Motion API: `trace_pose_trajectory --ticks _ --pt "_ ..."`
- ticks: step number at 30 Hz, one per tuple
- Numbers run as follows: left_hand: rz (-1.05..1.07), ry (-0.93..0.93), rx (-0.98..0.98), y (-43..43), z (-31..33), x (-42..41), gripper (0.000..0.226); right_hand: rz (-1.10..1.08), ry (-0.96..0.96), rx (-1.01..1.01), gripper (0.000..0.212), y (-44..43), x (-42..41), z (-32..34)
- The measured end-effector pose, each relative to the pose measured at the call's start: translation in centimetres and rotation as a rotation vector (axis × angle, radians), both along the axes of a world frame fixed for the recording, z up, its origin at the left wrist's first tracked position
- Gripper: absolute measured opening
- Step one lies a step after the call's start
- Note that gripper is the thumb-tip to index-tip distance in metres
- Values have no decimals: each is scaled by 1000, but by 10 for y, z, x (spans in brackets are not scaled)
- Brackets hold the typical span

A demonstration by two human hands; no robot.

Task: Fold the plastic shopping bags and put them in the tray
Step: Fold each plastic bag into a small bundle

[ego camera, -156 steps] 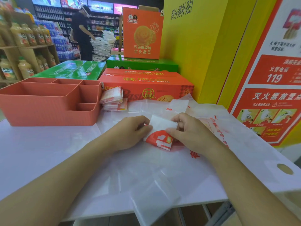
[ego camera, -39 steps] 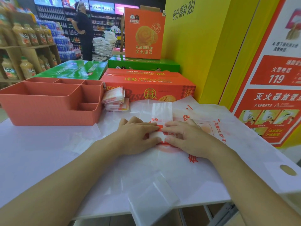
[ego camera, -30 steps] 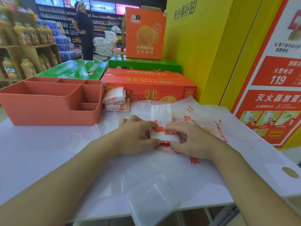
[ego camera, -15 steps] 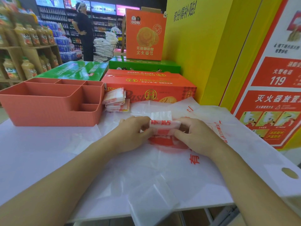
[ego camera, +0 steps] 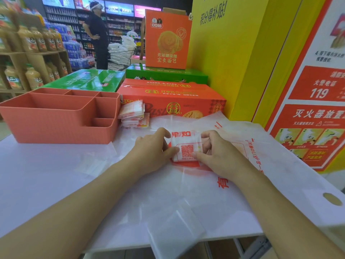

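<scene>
Unfolded bags [ego camera: 214, 193] lie flat on the table [ego camera: 37, 174], nearest me. On top of them, left hand [ego camera: 151, 152] and right hand [ego camera: 218, 156] each pinch a side edge of the folded bag [ego camera: 186, 144], QR code up. Folded stack [ego camera: 133, 114] at 11 o'clock from it, just beside the tray [ego camera: 61, 126] at 10 o'clock.

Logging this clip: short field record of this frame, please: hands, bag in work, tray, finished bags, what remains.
hands: left hand and right hand both pinch one bag from opposite sides
bag in work: small folded white plastic bag with a red QR code, over the flat bags
tray: coral plastic divided tray, left of the hands; no bag visible inside
finished bags: stack of folded bags beside the tray's right wall, not in it
remaining: large flat white plastic bags with red print, spread on the white table
</scene>
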State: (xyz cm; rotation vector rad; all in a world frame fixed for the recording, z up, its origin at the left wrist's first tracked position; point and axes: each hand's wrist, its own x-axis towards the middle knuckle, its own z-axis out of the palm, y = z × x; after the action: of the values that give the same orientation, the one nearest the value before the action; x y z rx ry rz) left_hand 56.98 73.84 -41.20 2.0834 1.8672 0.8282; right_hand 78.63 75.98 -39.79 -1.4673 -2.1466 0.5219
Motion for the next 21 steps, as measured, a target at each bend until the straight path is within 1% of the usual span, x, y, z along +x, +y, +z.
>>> trace_pose_trajectory --ticks 2,3,7,10,12,15,21 --pt "24 57 15 0 1 2 46 -18 -27 15 57 0 0 0" --pt "26 74 26 0 2 2 48 -22 -38 26 59 1 0 0" --pt "-22 141 83 1 0 1 41 22 -71 49 50 4 1 -4" --pt "-56 217 77 1 -2 3 36 124 -67 89 42 5 2 -6" --pt "-62 244 40 -1 -2 5 36 159 -145 89 38 6 1 -7" --pt "-81 287 1 -4 -1 7 38 157 -307 48 40 7 -1 -7" --pt "-54 336 -45 -1 -1 9 37 150 -462 16 43 6 -4 -2"
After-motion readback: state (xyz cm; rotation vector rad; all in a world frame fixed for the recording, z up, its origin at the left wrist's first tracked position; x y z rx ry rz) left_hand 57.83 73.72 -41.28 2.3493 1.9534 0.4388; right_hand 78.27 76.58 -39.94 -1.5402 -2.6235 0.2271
